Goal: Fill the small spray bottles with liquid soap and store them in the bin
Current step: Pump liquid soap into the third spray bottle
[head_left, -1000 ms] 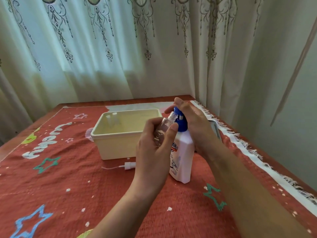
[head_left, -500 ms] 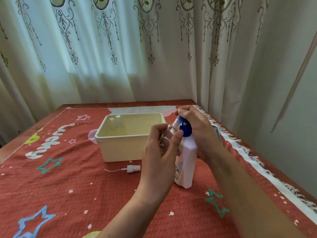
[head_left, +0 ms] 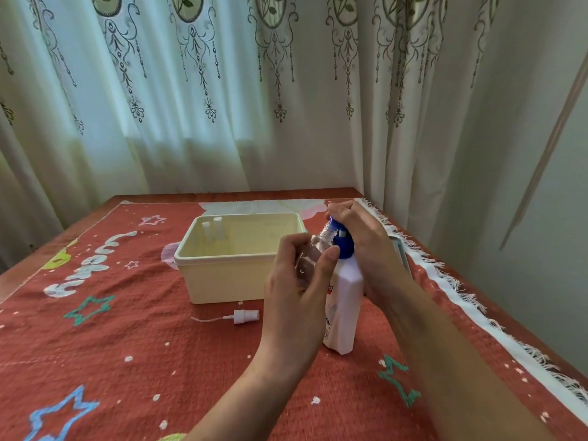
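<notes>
Mid frame, the left hand [head_left: 296, 300] curls its grip round one small clear bottle [head_left: 310, 257], tipped to the blue pump [head_left: 343, 248] of one white soap bottle [head_left: 345, 313]. The right hand [head_left: 366, 249] curls its grip over that pump. The small bottle's fill is hard to see. The cream bin [head_left: 229, 278] holds two small bottles [head_left: 211, 232]. One spray cap [head_left: 246, 316] lies on the desk [head_left: 127, 361].

left hand [head_left: 297, 291] bare | right hand [head_left: 369, 249] bare | both forearms [head_left: 451, 361] bare
</notes>
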